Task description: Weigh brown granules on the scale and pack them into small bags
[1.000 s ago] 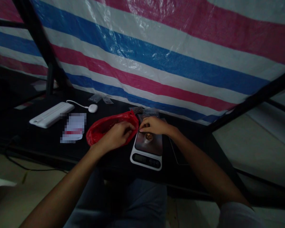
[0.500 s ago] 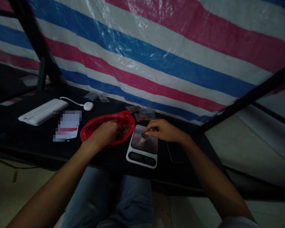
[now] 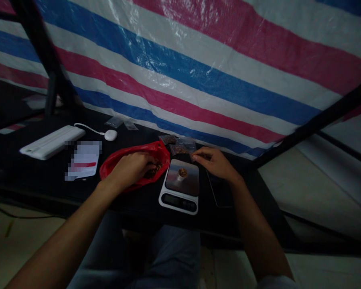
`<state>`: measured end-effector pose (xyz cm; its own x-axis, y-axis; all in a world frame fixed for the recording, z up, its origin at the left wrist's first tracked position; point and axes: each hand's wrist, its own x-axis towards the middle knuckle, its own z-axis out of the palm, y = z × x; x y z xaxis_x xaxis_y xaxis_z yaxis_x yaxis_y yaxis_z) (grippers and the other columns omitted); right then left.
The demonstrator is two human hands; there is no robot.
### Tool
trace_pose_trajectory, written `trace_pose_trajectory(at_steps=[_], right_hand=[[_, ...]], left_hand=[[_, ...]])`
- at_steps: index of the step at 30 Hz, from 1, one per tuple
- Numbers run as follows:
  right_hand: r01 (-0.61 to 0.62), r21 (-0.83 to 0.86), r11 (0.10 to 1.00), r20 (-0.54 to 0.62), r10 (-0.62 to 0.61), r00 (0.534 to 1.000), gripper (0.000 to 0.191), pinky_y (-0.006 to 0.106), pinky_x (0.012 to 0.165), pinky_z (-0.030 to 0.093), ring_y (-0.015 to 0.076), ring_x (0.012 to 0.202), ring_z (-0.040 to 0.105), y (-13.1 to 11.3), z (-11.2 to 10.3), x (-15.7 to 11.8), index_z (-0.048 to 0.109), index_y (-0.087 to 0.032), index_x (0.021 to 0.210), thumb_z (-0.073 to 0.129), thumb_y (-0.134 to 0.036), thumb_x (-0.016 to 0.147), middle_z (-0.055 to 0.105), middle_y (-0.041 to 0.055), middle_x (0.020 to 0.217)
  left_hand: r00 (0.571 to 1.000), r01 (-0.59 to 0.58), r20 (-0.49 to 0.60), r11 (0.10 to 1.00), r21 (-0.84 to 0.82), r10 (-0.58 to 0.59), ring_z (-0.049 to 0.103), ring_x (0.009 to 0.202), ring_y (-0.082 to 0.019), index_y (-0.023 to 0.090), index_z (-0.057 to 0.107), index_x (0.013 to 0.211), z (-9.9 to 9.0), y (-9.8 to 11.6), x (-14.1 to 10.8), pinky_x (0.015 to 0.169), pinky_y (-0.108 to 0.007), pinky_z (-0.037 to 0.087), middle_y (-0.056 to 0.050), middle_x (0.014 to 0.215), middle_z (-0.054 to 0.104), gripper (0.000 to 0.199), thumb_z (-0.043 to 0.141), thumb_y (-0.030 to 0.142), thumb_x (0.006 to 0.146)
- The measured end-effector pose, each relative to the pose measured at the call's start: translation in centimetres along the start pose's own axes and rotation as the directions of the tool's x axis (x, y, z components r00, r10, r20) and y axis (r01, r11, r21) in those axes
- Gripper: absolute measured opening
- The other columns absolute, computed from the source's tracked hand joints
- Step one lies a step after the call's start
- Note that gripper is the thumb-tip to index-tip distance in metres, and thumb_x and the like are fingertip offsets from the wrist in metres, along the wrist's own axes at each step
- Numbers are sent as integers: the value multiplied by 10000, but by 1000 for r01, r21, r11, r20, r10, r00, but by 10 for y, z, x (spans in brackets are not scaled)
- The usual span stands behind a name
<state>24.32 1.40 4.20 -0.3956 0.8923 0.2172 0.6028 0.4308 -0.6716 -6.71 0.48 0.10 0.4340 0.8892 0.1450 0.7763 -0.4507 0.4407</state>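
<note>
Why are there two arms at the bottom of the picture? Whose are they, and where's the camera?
They're one person's arms! The camera sits on that person's head and looks down. Their left hand is inside a red plastic bag of small brown pieces. Their right hand is next to little clear packets. Between the hands is a digital scale with a small metal cup on it. A white box with a cable and a blurred paper lie farther left.
</note>
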Motion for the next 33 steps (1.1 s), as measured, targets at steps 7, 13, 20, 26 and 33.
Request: trace_pose_trajectory(at_steps=[7,13,20,26,33], right_hand=[[-92,167,982,-257,133,957,239,369,833,533,233,895,713,45,18,-12,767,-177,918,662,-388,873,790,78,970],[-66,225,972,-288,131,949,257,358,817,537,227,871,714,52,27,-11,767,-167,904,676,-404,862,788,80,929],[-36,196,980,-273,90,958,210,324,740,513,210,822,696,48,35,-14,783,-189,903,675,-368,881,782,70,915],[-17,162,987,-266,60,962,195,314,709,494,198,802,672,41,36,-16,774,-196,902,657,-351,897,764,58,885],[-2,185,983,-266,52,963,201,313,705,493,193,788,675,37,37,-18,771,-187,911,656,-351,894,764,63,902]], left_hand=[[978,-205,-106,918,-340,179,729,972,-219,227,781,1042,6,29,7,874,-299,519,-37,1067,792,231,598,350,974],[953,-304,-141,845,-441,270,712,1020,-193,223,778,1016,23,65,21,905,-288,504,-26,1059,787,193,599,291,988],[963,-269,-129,880,-392,237,694,1032,-216,204,767,1004,37,70,27,926,-328,490,-43,1056,777,135,653,250,948],[969,-247,-112,877,-412,221,699,977,-202,205,761,1008,39,68,25,871,-312,498,-39,1030,772,136,659,247,928],[973,-231,-106,876,-424,205,704,955,-194,207,747,1025,37,69,23,852,-301,504,-30,1047,773,157,634,262,931]])
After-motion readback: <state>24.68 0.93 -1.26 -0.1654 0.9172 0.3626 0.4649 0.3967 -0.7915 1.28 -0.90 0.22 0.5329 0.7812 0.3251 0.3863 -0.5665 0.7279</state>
